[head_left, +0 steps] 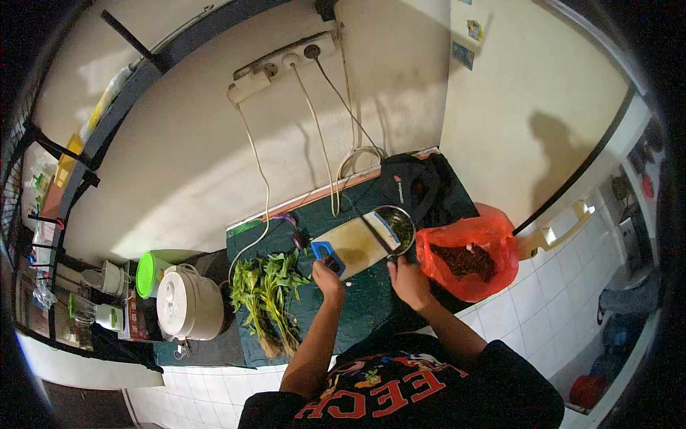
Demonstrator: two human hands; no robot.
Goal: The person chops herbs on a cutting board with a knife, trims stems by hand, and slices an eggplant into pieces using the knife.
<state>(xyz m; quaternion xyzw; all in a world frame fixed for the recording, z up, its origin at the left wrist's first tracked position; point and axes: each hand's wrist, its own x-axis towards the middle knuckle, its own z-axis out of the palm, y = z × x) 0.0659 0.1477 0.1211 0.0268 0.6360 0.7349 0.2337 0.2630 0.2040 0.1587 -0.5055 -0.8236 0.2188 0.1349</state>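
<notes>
My left hand (327, 281) is closed around the blue handle end of a pale cutting board (348, 247). The board's far right end reaches the rim of a round metal bowl (413, 230), which has chopped greens inside. A knife (375, 236) lies across the board near that end, its handle in my closed right hand (409, 283). To the left, a bunch of leafy greens (268, 286) with roots attached rests on the dark green table cover (368, 297). Purple eggplants (287, 218) lie behind the greens.
Right of the bowl stands an open red plastic bag (506, 250) with dark brown scraps inside. A black bag (407, 179) sits at the back. On the left are a white rice cooker (189, 304) and a green-lidded container (148, 275). Cords hang from a wall power strip (289, 61).
</notes>
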